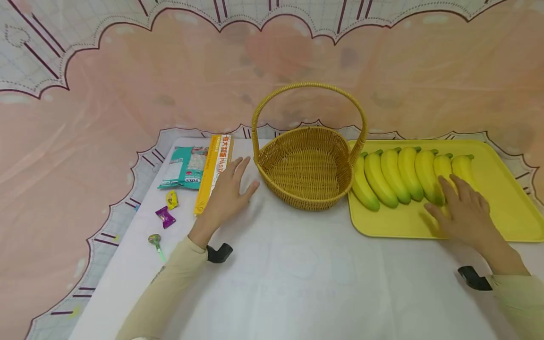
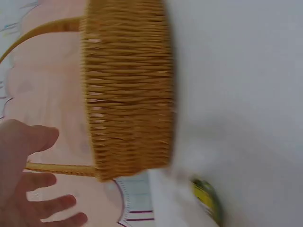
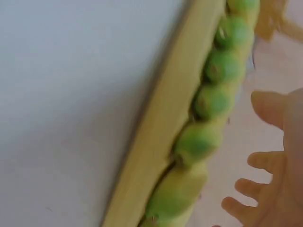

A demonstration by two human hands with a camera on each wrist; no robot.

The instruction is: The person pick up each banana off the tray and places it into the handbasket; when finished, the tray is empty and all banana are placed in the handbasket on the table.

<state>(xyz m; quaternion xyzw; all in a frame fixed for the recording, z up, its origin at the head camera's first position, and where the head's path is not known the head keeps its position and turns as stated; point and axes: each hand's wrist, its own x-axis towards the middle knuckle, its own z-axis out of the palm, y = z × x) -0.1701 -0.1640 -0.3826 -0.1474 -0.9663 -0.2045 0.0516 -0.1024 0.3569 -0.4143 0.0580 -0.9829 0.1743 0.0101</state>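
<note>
The left hand [image 1: 227,191] lies flat on the white table [image 1: 297,278] with fingers straight and released, holding nothing, just left of the empty wicker basket [image 1: 307,165] and touching the near end of a yellow pasta box [image 1: 214,172]. The right hand [image 1: 461,210] rests open, fingers spread, on the yellow tray [image 1: 510,208] at the right, its fingertips over the row of bananas [image 1: 395,174] beside the basket. At the far left lie a teal packet [image 1: 184,166], two wrapped candies [image 1: 167,210] and a lollipop [image 1: 155,243].
</note>
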